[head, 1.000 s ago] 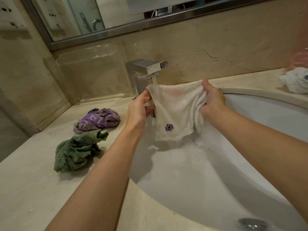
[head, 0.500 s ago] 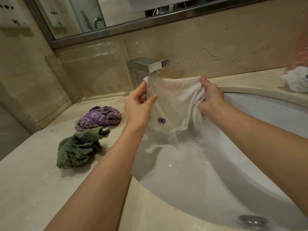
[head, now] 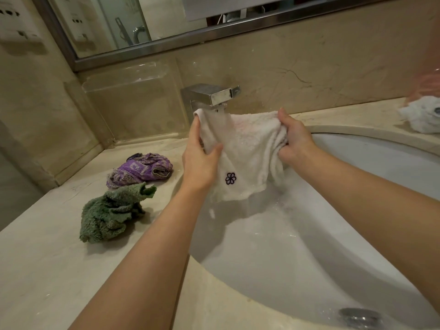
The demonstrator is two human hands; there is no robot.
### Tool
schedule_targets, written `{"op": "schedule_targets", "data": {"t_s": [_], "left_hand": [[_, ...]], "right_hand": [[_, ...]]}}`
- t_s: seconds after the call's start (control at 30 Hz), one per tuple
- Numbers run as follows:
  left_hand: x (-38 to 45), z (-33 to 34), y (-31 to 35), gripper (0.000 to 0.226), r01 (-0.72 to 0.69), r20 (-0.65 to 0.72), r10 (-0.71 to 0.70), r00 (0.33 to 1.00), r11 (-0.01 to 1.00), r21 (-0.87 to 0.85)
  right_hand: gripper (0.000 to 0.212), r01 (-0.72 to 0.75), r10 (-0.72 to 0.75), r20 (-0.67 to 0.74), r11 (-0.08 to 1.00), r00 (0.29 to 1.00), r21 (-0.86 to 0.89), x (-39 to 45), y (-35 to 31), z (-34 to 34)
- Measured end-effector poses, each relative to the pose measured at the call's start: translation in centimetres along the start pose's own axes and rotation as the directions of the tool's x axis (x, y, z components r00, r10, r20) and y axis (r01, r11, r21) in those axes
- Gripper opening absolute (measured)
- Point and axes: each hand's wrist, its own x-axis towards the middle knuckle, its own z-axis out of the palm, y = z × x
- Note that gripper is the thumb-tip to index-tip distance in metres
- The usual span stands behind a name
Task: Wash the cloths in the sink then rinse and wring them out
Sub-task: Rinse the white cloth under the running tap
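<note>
A white cloth (head: 247,158) with a small purple flower mark hangs spread under the running chrome tap (head: 214,95), above the white sink (head: 357,177). My left hand (head: 200,156) pinches its left edge between thumb and fingers. My right hand (head: 294,136) grips the bunched right edge. Water runs onto the cloth's top and drips from its lower edge into the basin. A crumpled purple cloth (head: 140,170) and a crumpled green cloth (head: 112,213) lie on the counter left of the sink.
The beige stone counter (head: 47,270) wraps round the sink. Another white cloth (head: 423,115) lies at the back right. The drain plug (head: 359,316) sits at the basin's near end. A mirror (head: 133,22) and a clear shelf (head: 128,79) are on the wall behind.
The cloth has been raised and shifted under the tap's stream. My left hand changed its hold, now pinching the left edge higher up. Water now splashes below it.
</note>
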Motion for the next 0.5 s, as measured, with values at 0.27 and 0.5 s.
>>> {"op": "schedule_targets", "data": {"t_s": [0.27, 0.5], "left_hand": [[0.7, -0.6, 0.1, 0.053, 0.186, -0.287, -0.208, 0.935, 0.977, -0.104], [1.0, -0.8, -0.1, 0.064, 0.319, -0.245, -0.36, 0.9, 0.928, -0.192]], "right_hand": [[0.105, -0.051, 0.11, 0.233, 0.968, 0.966, -0.246, -2.9, 1.1, 1.9], [0.061, 0.017, 0.023, 0.159, 0.969, 0.987, -0.246, -2.8, 1.3, 2.5]]}}
